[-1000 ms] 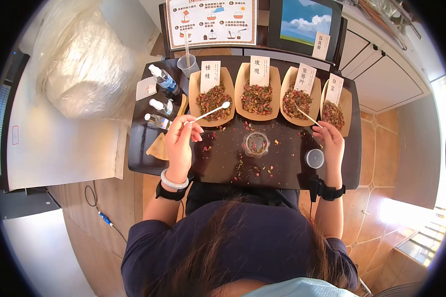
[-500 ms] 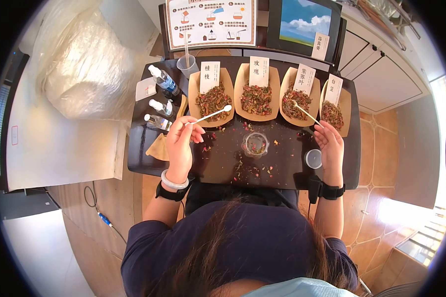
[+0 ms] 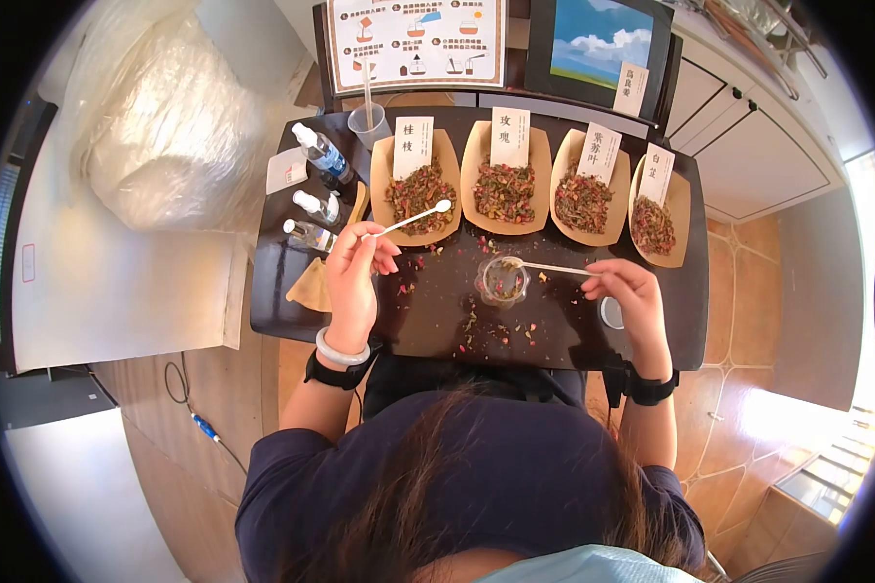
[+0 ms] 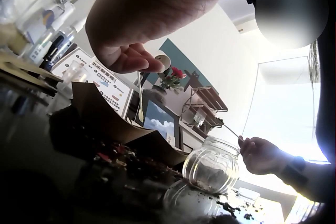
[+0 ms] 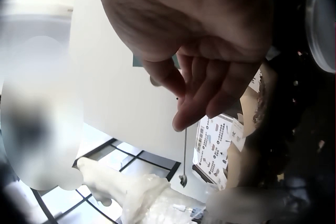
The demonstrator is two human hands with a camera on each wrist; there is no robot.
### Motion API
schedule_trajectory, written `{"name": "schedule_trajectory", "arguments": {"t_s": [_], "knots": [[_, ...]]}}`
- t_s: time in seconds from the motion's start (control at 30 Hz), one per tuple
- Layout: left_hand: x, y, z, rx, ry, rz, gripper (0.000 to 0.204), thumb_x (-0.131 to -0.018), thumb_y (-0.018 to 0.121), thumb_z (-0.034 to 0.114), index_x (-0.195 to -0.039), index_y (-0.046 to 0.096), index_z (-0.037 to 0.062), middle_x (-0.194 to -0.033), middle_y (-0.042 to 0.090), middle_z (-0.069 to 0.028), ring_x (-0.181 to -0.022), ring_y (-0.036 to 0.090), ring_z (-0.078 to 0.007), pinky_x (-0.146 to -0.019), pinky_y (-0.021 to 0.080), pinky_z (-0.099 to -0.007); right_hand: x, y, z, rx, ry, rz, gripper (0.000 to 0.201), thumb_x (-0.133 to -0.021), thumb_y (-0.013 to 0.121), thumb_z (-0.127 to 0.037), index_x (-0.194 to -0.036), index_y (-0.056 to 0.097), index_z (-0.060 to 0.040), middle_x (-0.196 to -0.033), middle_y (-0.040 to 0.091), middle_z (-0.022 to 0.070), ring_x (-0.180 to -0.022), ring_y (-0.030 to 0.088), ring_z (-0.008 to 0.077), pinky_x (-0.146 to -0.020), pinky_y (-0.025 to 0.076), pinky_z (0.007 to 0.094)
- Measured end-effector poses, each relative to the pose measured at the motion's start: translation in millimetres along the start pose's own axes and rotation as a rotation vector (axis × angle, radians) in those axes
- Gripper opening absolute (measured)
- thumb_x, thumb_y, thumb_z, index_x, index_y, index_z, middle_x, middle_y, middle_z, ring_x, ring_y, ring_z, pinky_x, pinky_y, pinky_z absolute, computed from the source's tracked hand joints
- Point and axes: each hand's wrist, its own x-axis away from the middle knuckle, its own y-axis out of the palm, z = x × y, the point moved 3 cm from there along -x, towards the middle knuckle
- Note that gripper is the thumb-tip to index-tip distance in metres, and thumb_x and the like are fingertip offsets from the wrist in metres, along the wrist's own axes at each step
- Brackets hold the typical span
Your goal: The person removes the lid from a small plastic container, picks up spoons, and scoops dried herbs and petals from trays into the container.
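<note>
A small glass jar (image 3: 503,280) (image 4: 212,165) with dried petals stands mid-table. My right hand (image 3: 620,287) pinches a thin spoon (image 3: 552,267) (image 5: 184,155) whose bowl hangs over the jar's mouth. My left hand (image 3: 355,262) pinches a white spoon (image 3: 410,219) (image 4: 139,95), its tip over the first paper tray of dried herbs (image 3: 416,191). Three more labelled trays (image 3: 503,189) (image 3: 583,199) (image 3: 653,222) line the back.
Small bottles (image 3: 316,206) and a plastic cup (image 3: 367,124) stand at the dark table's (image 3: 282,282) left back. A clear lid (image 3: 610,313) lies by my right hand. Loose petals are scattered around the jar. An instruction card (image 3: 413,39) and picture (image 3: 598,41) stand behind.
My right hand has swung its spoon left from the third tray to above the jar. The left hand and its spoon have barely moved.
</note>
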Motion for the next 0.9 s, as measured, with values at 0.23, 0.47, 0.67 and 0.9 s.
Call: {"name": "schedule_trajectory", "arguments": {"t_s": [0.23, 0.47, 0.67, 0.9], "knots": [[-1.3, -4.3, 2.2, -0.166, 0.075, 0.09, 0.013, -0.097, 0.046, 0.01, -0.102, 0.057, 0.0033, -0.077, 0.062, -0.0048, -0.062, 0.054, -0.008, -0.059, 0.041, -0.0205, 5.4, 22.0, -18.0, 0.553, -0.223, -0.114, 0.018, -0.086, 0.056, 0.003, -0.1, 0.068, 0.003, -0.081, 0.068, 0.0076, -0.075, 0.063, 0.0126, -0.071, 0.05, 0.0242], [-6.0, -18.7, 4.3, -0.407, 0.227, 0.206, 0.013, -0.097, 0.048, 0.011, -0.098, 0.058, 0.0026, -0.076, 0.063, -0.0046, -0.06, 0.051, -0.0069, -0.056, 0.04, -0.0194, 5.0, 22.2, -16.2, 0.546, -0.237, -0.089, 0.017, -0.085, 0.057, 0.002, -0.099, 0.068, 0.0027, -0.079, 0.068, 0.0075, -0.073, 0.062, 0.012, -0.069, 0.049, 0.0242], [-11.9, -23.0, -8.4, -0.132, -0.018, 0.148, 0.013, -0.097, 0.045, 0.01, -0.096, 0.057, 0.0032, -0.075, 0.064, -0.007, -0.057, 0.054, -0.009, -0.054, 0.042, -0.0211, 4.2, 21.9, -10.8, 0.528, -0.226, -0.073, 0.017, -0.086, 0.058, 0.001, -0.1, 0.068, 0.0027, -0.081, 0.068, 0.0074, -0.073, 0.063, 0.0116, -0.069, 0.049, 0.0239], [-13.4, -20.9, -17.1, 0.073, -0.181, 0.072, 0.014, -0.097, 0.044, 0.01, -0.1, 0.056, 0.0033, -0.079, 0.065, -0.0095, -0.059, 0.057, -0.0112, -0.054, 0.044, -0.0216, 4.0, 19.1, -6.8, 0.48, -0.189, -0.066, 0.017, -0.088, 0.057, 0.001, -0.101, 0.068, 0.0027, -0.083, 0.069, 0.0079, -0.075, 0.064, 0.0111, -0.071, 0.051, 0.0234]]}}
